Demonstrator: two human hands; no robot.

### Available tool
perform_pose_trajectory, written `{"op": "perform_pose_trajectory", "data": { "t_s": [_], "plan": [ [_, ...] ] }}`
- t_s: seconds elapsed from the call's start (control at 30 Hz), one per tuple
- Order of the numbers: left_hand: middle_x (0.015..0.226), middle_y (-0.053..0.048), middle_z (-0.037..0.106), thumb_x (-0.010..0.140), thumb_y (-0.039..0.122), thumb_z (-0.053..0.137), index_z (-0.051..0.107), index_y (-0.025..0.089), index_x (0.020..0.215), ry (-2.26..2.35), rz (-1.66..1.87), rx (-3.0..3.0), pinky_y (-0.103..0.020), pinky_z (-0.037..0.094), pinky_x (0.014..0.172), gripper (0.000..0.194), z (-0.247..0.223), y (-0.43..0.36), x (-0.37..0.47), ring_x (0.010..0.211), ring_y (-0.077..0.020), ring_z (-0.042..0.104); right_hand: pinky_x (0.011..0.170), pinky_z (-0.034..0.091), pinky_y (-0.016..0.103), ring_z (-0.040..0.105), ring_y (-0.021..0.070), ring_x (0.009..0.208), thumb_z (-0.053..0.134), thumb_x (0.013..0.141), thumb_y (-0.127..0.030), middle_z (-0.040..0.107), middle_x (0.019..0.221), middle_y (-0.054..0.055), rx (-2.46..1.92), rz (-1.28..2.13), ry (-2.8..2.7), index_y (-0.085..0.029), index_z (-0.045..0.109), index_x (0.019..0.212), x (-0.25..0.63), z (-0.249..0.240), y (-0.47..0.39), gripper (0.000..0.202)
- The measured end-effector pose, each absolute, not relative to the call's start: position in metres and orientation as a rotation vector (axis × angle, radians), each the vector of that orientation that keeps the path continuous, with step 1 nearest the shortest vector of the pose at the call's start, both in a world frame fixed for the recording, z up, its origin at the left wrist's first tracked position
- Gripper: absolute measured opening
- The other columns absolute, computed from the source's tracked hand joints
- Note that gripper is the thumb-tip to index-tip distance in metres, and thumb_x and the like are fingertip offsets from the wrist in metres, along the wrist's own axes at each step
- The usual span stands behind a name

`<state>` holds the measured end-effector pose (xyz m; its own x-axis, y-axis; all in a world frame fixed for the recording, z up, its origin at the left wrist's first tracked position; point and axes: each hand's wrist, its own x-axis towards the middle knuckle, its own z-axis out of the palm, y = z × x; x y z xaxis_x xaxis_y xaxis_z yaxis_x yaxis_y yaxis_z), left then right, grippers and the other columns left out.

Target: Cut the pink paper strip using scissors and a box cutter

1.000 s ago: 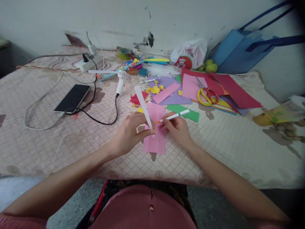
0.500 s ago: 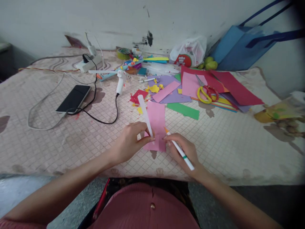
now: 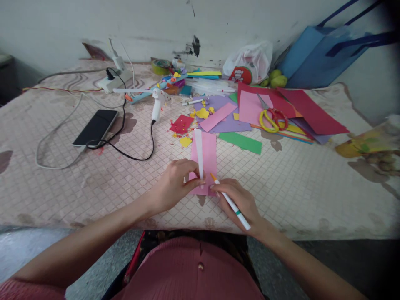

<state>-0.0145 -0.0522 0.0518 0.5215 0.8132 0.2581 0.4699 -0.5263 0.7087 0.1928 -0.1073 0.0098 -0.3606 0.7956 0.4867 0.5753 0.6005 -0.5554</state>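
Pinching the slim whitish stick (image 3: 199, 152), the left hand (image 3: 173, 183) should steady it over the rectangular pink paper (image 3: 210, 152) while the right hand (image 3: 242, 200) pinches an orange-tipped white pen (image 3: 231, 203).

We wear a dusty-rose top (image 3: 175, 273), finely ribbed in lengthwise lines over its rounded front, with a small, round, gold-coloured button (image 3: 200, 266) at the middle and a short dark slit or crease (image 3: 200, 248) just above it. Our left sleeve (image 3: 34, 290) is of the same rosy shade, its cloth crinkled, and beyond its edge the arm is bare down to our left hand (image 3: 178, 183); our right hand (image 3: 239, 202) and forearm are bare too. Past the top, our lap shows nearly black cloth (image 3: 165, 236) with small brownish-yellow marks.
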Motion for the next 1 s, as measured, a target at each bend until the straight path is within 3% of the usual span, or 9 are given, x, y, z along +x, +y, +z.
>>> {"op": "perform_pose_trajectory", "data": {
  "t_s": [0.17,0.73,1.0],
  "plan": [
    [0.077,-0.001,0.067,0.08,0.015,0.068,0.067,0.016,0.082,1.023,0.789,2.219,-0.027,0.045,0.069,0.002,0.0521,-0.0524,-0.0137,0.072,-0.0135,0.059,0.074,0.053,0.034,0.062,0.0187,0.084,0.049,0.085,-0.007,0.067,0.086,0.005,-1.076,0.344,-2.079,-0.024,0.056,0.104,0.192,0.0108,-0.1073,0.026],
    [0.08,0.0,0.068,0.083,0.017,0.065,0.064,0.017,0.084,0.98,0.779,2.338,-0.032,0.043,0.075,0.002,0.047,-0.054,-0.012,0.077,-0.0152,0.061,0.076,0.052,0.037,0.062,0.02,0.089,0.049,0.087,-0.01,0.067,0.089,0.005,-1.12,0.409,-2.082,-0.025,0.057,0.104,0.193,0.0083,-0.1083,0.025],
    [0.077,0.0,0.065,0.086,0.024,0.063,0.062,0.017,0.081,0.957,0.696,2.416,-0.031,0.04,0.075,0.009,0.0468,-0.0514,-0.0101,0.074,-0.0149,0.058,0.075,0.053,0.032,0.066,0.017,0.085,0.05,0.091,-0.023,0.07,0.095,0.004,-1.286,0.817,-1.762,-0.026,0.06,0.111,0.1972,0.0099,-0.1087,0.022]
  ]
}}
